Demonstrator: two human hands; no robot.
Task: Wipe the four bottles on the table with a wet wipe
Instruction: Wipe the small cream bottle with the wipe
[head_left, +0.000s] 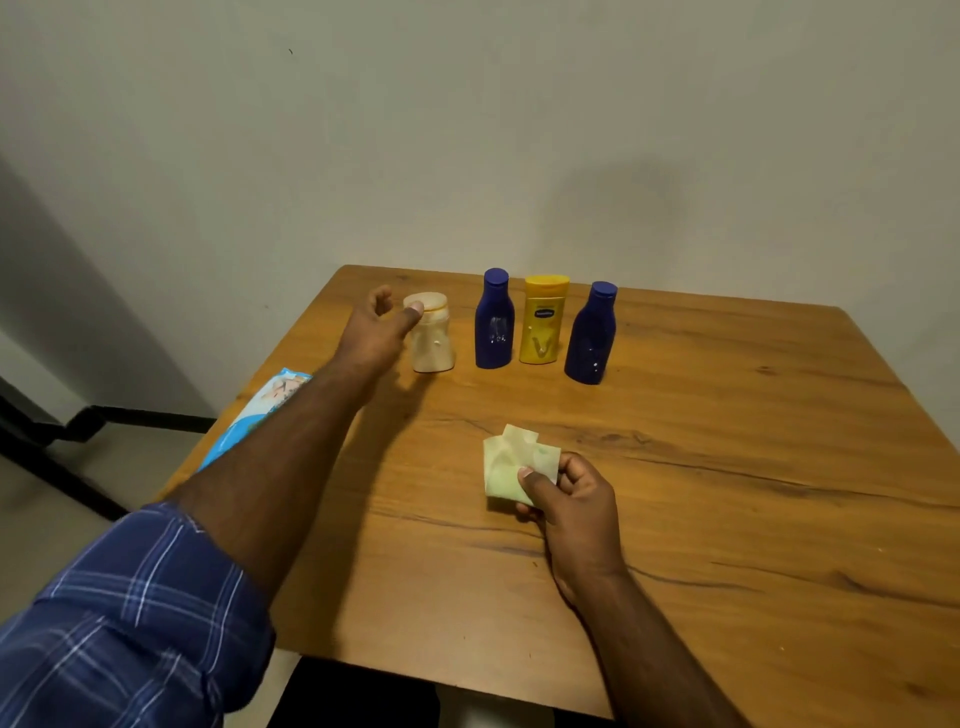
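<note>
Head view: my left hand (382, 327) reaches, fingers spread and empty, for the cream bottle (431, 332) at eleven o'clock; my right hand (569, 493) pinches the wet wipe (511, 460). I should grip low, then wipe.

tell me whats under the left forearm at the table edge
A blue-and-white wipe pack lies on the table there; the left forearm covers its near part, so its full length stays hidden.

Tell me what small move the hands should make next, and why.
Probably close the left hand around the cream bottle: its thumb is at the cap and its fingers are spread open beside it, gripping nothing. The right hand already pinches the folded wet wipe, ready to wipe.
</note>
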